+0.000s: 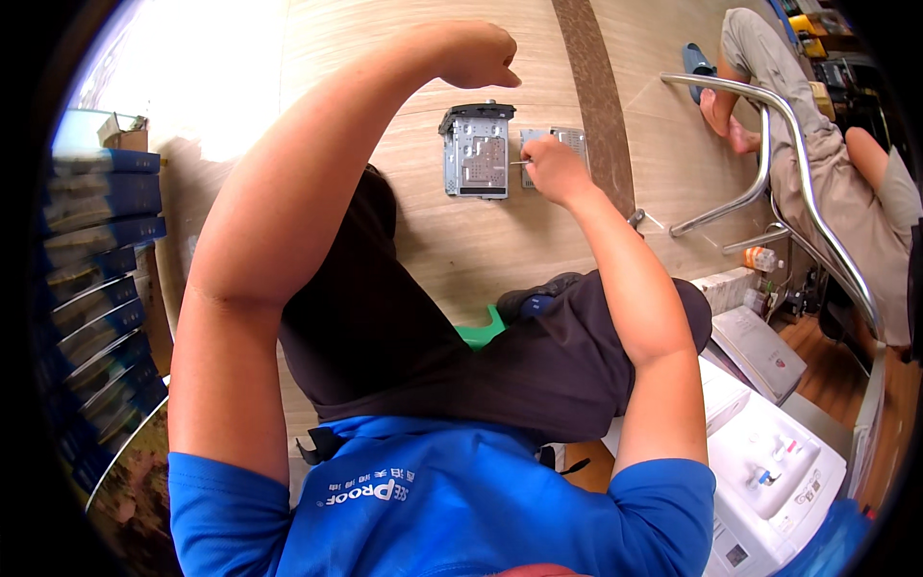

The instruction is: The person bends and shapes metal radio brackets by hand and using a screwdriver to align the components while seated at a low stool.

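A silvery metal box with a black front panel (pixel 475 154), like a car stereo unit, lies on the floor in front of me. My right hand (pixel 556 169) is just right of it, fingers pinched on a screwdriver whose thin shaft (pixel 520 163) points left at the box's side. Partly under that hand lies a flat slotted metal plate (pixel 569 139). Beyond the box, my left hand (pixel 481 56) hovers with its fingers curled in; whatever they may hold is hidden.
At right are a bent chrome chair frame (pixel 806 159), a seated person's leg (pixel 769 72) and a small bottle (pixel 760 259). A white tray-like case (pixel 769 471) sits beside my right elbow. Blue boxes (pixel 106 231) are stacked at left. A green stool edge (pixel 484 332) shows between my legs.
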`<state>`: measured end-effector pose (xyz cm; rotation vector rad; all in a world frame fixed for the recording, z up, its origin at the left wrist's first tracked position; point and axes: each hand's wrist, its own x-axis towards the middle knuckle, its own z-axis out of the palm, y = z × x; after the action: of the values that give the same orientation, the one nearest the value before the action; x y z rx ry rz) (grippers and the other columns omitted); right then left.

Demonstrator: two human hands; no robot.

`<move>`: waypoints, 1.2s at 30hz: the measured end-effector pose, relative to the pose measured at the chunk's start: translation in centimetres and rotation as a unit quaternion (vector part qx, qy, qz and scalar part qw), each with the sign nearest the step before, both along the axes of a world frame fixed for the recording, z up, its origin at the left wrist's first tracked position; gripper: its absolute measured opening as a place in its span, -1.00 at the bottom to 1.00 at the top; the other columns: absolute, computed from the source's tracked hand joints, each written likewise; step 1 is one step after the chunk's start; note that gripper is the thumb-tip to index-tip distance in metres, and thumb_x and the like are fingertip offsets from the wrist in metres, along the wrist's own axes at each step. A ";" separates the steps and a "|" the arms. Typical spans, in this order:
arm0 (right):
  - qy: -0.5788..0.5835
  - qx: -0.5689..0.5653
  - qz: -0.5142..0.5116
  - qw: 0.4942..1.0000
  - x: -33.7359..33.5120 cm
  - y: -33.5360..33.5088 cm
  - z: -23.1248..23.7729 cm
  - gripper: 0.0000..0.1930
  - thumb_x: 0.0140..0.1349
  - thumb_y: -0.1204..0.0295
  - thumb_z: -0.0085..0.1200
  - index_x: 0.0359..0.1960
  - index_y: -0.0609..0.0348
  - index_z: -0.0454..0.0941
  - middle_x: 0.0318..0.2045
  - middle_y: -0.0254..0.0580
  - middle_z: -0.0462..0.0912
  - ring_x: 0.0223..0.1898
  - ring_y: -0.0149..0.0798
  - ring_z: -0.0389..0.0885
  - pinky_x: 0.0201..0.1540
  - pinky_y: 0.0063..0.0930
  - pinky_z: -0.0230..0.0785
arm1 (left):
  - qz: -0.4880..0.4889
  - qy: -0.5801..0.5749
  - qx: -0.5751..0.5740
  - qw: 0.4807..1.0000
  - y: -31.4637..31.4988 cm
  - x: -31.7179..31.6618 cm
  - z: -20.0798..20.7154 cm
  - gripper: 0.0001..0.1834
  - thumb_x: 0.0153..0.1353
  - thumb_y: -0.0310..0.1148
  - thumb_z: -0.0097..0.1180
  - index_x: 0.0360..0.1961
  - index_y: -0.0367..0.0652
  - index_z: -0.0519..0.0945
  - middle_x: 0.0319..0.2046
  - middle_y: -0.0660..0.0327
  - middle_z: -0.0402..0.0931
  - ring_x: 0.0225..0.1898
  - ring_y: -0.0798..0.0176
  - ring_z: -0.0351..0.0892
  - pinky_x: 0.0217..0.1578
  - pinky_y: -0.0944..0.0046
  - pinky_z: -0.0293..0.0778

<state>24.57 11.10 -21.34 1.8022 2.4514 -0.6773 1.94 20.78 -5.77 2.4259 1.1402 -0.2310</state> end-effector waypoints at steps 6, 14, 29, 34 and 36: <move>0.077 0.045 0.032 0.996 -0.7 -0.2 -1.9 -0.82 0.15 0.61 -0.05 -0.24 0.19 0.55 -0.21 0.09 0.56 -0.08 0.12 0.54 -0.01 -0.14 0.42 | -0.003 -0.004 -0.004 1.000 -0.1 0.3 -0.4 -0.49 0.32 0.00 0.08 0.04 -0.24 0.54 -0.09 -0.06 0.60 0.01 -0.10 0.55 0.02 -0.02 0.44; 0.067 0.054 0.066 0.994 -2.0 1.2 -0.9 -0.86 0.20 0.59 -0.09 -0.23 0.21 0.49 -0.23 0.12 0.55 -0.10 0.17 0.52 -0.04 -0.09 0.41 | -0.022 -0.051 0.050 0.997 1.1 -0.3 -0.7 -0.54 0.25 -0.04 0.14 -0.30 -0.33 0.70 -0.23 -0.11 0.66 -0.16 -0.18 0.63 -0.09 -0.06 0.52; 0.044 0.039 0.042 0.997 -1.8 -0.1 -1.9 -0.83 0.24 0.50 -0.14 -0.19 0.20 0.47 -0.18 0.21 0.53 -0.11 0.23 0.56 -0.06 0.00 0.44 | 0.025 -0.035 -0.046 0.998 -0.9 0.8 1.2 -0.48 0.25 -0.03 0.14 0.06 -0.21 0.59 -0.04 -0.08 0.61 0.04 -0.14 0.56 0.04 -0.02 0.47; 0.041 0.042 0.066 0.996 -2.5 -0.2 -2.2 -0.84 0.27 0.45 -0.15 -0.16 0.16 0.43 -0.18 0.18 0.50 -0.11 0.22 0.57 -0.08 0.01 0.44 | 0.018 -0.036 -0.026 0.999 -0.8 0.6 -0.4 -0.54 0.20 -0.07 0.14 -0.06 -0.22 0.65 -0.08 -0.08 0.62 0.01 -0.14 0.58 0.00 -0.04 0.50; 0.026 0.034 0.070 0.997 -2.8 -0.2 -1.7 -0.85 0.27 0.45 -0.15 -0.17 0.15 0.40 -0.19 0.17 0.50 -0.11 0.21 0.57 -0.09 0.02 0.44 | 0.010 -0.041 -0.020 0.999 -1.2 1.1 0.0 -0.54 0.20 -0.07 0.14 -0.05 -0.22 0.65 -0.08 -0.08 0.62 0.01 -0.14 0.58 0.00 -0.04 0.50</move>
<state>21.74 10.85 -23.01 1.6348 2.6342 -0.6464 3.01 19.61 -5.77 2.3642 1.1131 -0.1452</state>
